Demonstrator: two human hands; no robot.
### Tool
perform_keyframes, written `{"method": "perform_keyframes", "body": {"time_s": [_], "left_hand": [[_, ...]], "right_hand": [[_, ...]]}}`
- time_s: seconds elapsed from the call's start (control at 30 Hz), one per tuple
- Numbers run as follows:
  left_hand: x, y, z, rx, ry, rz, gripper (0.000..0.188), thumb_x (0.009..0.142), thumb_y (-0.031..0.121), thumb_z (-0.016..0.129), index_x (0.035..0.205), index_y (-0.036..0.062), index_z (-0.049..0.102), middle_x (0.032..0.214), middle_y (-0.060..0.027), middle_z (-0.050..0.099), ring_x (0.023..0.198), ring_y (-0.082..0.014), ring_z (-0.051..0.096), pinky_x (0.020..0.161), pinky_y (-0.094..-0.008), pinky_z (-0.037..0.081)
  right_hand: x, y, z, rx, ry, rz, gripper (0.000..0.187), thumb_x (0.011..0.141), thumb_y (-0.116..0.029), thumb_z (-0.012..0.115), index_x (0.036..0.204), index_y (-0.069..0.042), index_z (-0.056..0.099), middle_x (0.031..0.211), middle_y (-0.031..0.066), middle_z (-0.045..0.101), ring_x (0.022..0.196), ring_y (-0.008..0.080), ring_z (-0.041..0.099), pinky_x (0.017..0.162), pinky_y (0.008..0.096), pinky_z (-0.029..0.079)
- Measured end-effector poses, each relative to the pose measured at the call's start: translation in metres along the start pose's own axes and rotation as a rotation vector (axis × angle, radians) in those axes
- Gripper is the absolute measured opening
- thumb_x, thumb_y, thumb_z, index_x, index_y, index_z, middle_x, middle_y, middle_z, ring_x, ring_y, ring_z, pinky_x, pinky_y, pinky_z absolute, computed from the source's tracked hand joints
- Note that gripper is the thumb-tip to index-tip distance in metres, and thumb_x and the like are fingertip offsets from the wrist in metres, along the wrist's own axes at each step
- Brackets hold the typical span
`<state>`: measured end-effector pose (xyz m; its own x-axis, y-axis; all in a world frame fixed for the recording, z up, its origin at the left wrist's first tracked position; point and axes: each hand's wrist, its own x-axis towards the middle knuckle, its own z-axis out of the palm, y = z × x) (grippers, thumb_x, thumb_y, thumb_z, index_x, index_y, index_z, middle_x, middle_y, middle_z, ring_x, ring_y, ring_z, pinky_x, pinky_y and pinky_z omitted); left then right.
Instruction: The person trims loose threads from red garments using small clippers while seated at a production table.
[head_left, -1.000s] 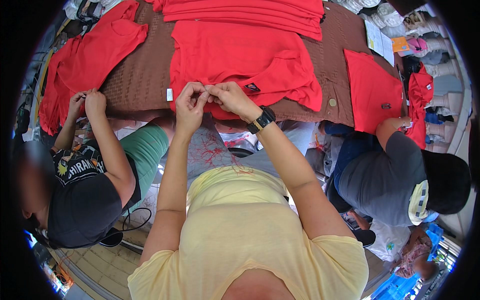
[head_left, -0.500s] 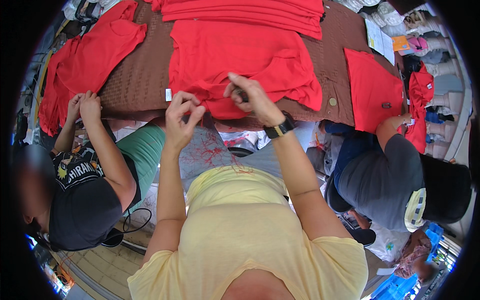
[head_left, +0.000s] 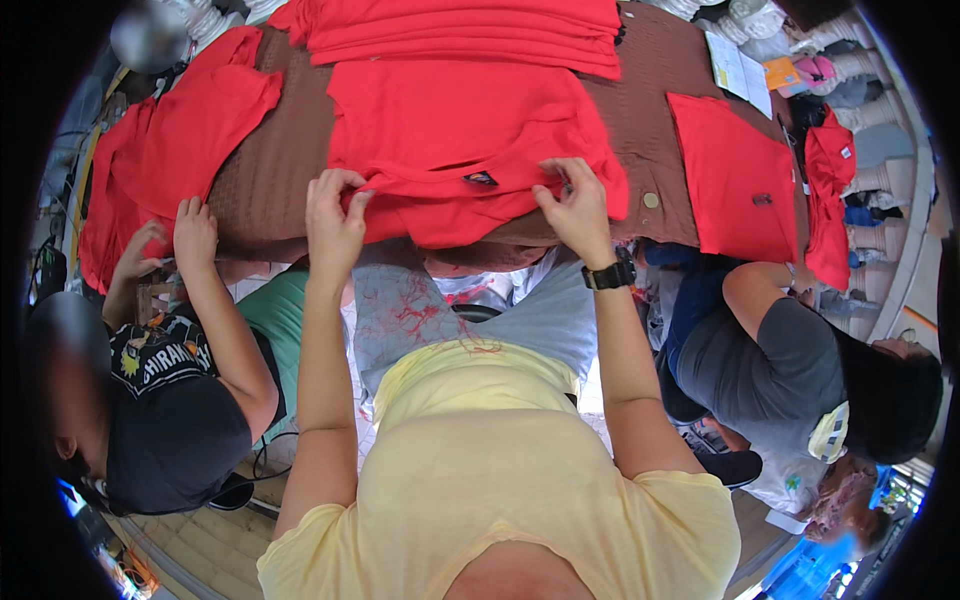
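Observation:
A red garment [head_left: 450,110], which looks like a shirt, lies in front of me on the brown-covered table. My left hand [head_left: 336,215] pinches its near edge at the left, thumb and fingers bent around the cloth. On the right, my right hand [head_left: 578,205] grips the same garment, with a black watch on that wrist. Between the hands a band of cloth runs stretched, and a small dark label-like patch [head_left: 481,178] shows on it. Folds of the garment hang toward my lap.
Beyond it lies a red cloth stack [head_left: 460,30]. A person at left sits by another red garment [head_left: 170,140]; one at right sits by a red piece [head_left: 735,175]. Papers [head_left: 738,72] lie far right. Red thread scraps [head_left: 420,315] cling to my trousers.
My right hand has moved right and down onto the garment; my left hand has shifted slightly left. The hands are now farther apart. The right-hand person's arm has drawn back from their red piece.

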<state>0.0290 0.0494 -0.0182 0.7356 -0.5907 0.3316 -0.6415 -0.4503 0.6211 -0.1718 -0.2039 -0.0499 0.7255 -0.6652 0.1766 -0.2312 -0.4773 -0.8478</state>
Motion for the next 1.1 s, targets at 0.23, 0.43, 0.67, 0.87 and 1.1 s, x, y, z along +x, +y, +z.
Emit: {"method": "perform_keyframes", "body": {"time_s": [0.23,0.43,0.67,0.87,1.1], "left_hand": [[0.004,-0.001,0.008,-0.145,0.039,-0.075,0.024,0.084,0.001,0.066,0.107,0.0012,0.06,0.108,-0.0128,0.06,0.102,-0.0282,0.059,0.087,-0.0383,0.048],[-0.007,0.009,0.004,0.189,0.086,0.055,0.044,0.08,0.007,0.071,0.121,0.0021,0.057,0.118,-0.0156,0.059,0.113,-0.0375,0.053,0.097,-0.0449,0.043],[0.003,0.003,-0.009,0.148,-0.16,-0.197,0.049,0.078,0.009,0.075,0.123,0.0004,0.056,0.104,-0.0143,0.064,0.104,-0.0307,0.057,0.096,-0.0366,0.045],[0.038,-0.007,-0.023,-0.531,0.14,-0.076,0.032,0.081,-0.003,0.072,0.111,-0.0012,0.06,0.101,-0.006,0.062,0.091,-0.0127,0.059,0.085,-0.0261,0.048],[0.025,0.008,-0.03,-0.745,-0.045,-0.187,0.031,0.084,-0.006,0.073,0.112,-0.0019,0.058,0.103,-0.0045,0.064,0.094,-0.0106,0.062,0.084,-0.0235,0.05]], "right_hand": [[0.011,0.066,-0.05,-0.092,0.478,0.069,0.037,0.085,-0.017,0.073,0.115,0.002,0.063,0.096,0.0204,0.07,0.087,0.0309,0.068,0.079,0.0404,0.052],[0.029,0.08,-0.089,-0.081,0.326,0.228,0.048,0.083,-0.027,0.076,0.117,0.004,0.064,0.098,0.0211,0.071,0.092,0.0323,0.07,0.084,0.0417,0.053],[0.057,0.044,-0.047,-0.313,0.292,-0.011,0.046,0.079,-0.034,0.082,0.107,0.002,0.072,0.094,0.0176,0.074,0.086,0.0309,0.07,0.081,0.0389,0.054],[0.1,0.057,-0.058,0.266,0.432,0.0,0.022,0.087,-0.013,0.077,0.1,0.003,0.07,0.083,0.0064,0.07,0.076,0.0143,0.063,0.071,0.0306,0.051],[0.073,0.053,-0.086,0.533,0.411,0.132,0.019,0.088,-0.014,0.079,0.099,-0.003,0.069,0.076,-0.0037,0.063,0.056,0.0024,0.049,0.051,0.0205,0.037]]}}
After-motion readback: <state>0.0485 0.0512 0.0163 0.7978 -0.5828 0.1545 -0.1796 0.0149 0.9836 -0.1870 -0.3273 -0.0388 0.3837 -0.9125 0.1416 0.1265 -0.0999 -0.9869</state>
